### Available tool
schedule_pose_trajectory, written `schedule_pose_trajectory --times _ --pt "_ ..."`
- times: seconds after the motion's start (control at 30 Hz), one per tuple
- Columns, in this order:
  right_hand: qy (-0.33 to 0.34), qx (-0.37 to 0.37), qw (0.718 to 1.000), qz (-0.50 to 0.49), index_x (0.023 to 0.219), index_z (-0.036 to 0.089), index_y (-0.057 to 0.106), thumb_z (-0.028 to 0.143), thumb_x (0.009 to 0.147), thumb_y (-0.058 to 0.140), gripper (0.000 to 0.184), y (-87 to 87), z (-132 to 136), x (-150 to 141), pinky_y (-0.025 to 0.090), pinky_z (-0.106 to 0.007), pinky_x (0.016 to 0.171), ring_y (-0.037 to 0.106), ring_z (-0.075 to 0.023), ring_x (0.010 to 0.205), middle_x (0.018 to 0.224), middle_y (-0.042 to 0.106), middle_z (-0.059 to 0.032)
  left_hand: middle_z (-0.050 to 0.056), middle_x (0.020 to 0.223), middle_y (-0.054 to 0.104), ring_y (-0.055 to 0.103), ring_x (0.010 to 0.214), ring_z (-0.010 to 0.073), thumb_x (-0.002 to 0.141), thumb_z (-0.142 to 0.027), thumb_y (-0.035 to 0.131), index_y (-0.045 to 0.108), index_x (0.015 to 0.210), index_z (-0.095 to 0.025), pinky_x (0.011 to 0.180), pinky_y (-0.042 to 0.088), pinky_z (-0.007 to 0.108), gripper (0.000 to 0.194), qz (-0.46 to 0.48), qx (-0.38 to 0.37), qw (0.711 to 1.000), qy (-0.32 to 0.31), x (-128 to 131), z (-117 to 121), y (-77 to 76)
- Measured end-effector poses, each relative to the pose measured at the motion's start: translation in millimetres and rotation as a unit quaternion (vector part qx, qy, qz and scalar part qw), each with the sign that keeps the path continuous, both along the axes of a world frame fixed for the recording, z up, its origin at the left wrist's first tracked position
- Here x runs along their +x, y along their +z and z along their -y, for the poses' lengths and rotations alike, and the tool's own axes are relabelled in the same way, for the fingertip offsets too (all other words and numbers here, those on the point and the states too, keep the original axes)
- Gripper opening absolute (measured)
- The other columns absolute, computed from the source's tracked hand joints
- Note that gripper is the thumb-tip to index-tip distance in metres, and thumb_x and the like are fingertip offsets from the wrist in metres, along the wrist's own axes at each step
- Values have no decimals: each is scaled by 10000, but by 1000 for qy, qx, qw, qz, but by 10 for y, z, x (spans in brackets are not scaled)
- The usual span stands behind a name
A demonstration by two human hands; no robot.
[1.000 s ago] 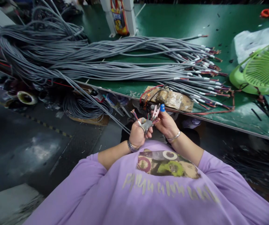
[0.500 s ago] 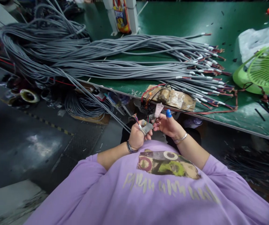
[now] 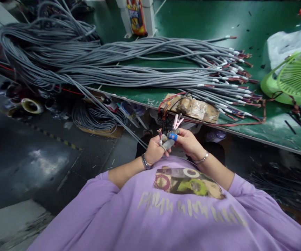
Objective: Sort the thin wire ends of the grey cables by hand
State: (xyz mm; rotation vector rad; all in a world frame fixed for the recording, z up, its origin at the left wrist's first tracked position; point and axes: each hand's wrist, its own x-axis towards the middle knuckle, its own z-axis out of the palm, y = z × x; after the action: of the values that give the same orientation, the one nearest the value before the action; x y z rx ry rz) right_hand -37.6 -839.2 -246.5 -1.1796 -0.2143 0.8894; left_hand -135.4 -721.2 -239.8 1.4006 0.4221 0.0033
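Observation:
My left hand (image 3: 154, 150) is closed around a grey cable (image 3: 132, 133) whose white-banded end shows bare coloured wires (image 3: 160, 132) sticking up above the fist. A grey cover sits on the left thumb. Against it, my right hand (image 3: 188, 141) pinches at the cable's wires, mostly hidden by its blue-wrapped thumb and grey-covered finger. Just beyond the right fingertips rises a pink V-shaped thing (image 3: 177, 122), and I cannot tell if it is held. Both hands meet in front of the bench edge, above my lap.
A large bundle of grey cables (image 3: 140, 77) covers the green bench (image 3: 205, 17), stripped ends to the right. A taped cardboard block (image 3: 195, 108) lies at the front edge. A green fan (image 3: 297, 76) and clear plastic bag (image 3: 284, 43) stand right. Coiled cable (image 3: 95, 120) lies below.
My right thumb, raised before, has come down to press against the finger beside my left hand. The wires in my left hand now point more upright. The pink thing has turned, showing its forked shape.

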Motion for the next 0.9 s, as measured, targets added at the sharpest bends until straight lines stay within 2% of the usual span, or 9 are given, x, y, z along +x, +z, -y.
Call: schedule_pose_trajectory --times 0.07,0.27,0.53,0.67,0.77,0.9 --pt "1 -2 1000 -9 708 150 650 446 565 904 415 2 -2 -1 400 -214 489 503 -74 505 602 618 21 -23 532 611 528 354 69 713 -501 768 573 692 -151 330 318 162 401 -2 -12 1000 3 -6 -5 -3" --pt "34 26 997 -67 745 165 662 438 545 914 421 18 22 13 471 -226 520 507 -76 507 553 555 52 -29 540 619 527 347 71 732 -509 744 538 683 -167 310 292 162 402 25 -59 995 79 -5 -5 -47" --pt "-1 26 998 -60 676 164 640 348 571 885 324 6 22 -13 420 -207 498 450 -65 488 513 506 58 -29 540 626 527 345 69 723 -497 752 529 680 -170 307 286 155 398 26 -79 991 107 16 19 -46" --pt "1 33 998 -54 692 170 616 389 628 852 328 -6 11 -13 427 -220 510 492 -79 499 549 538 46 -24 549 630 533 352 70 712 -496 758 539 679 -165 315 296 159 398 23 -77 992 96 17 11 -51" --pt "36 41 998 -38 796 169 644 430 678 823 338 22 -16 -23 419 -235 498 549 -106 499 598 614 19 -22 543 627 529 348 71 694 -498 772 551 689 -161 317 291 163 403 19 -73 994 75 16 11 -49" --pt "45 38 997 -39 804 170 634 396 698 814 309 84 -65 -50 420 -253 493 571 -126 469 602 652 4 -23 539 625 528 347 71 689 -494 779 545 688 -162 318 289 164 406 12 -74 995 68 21 28 -51"
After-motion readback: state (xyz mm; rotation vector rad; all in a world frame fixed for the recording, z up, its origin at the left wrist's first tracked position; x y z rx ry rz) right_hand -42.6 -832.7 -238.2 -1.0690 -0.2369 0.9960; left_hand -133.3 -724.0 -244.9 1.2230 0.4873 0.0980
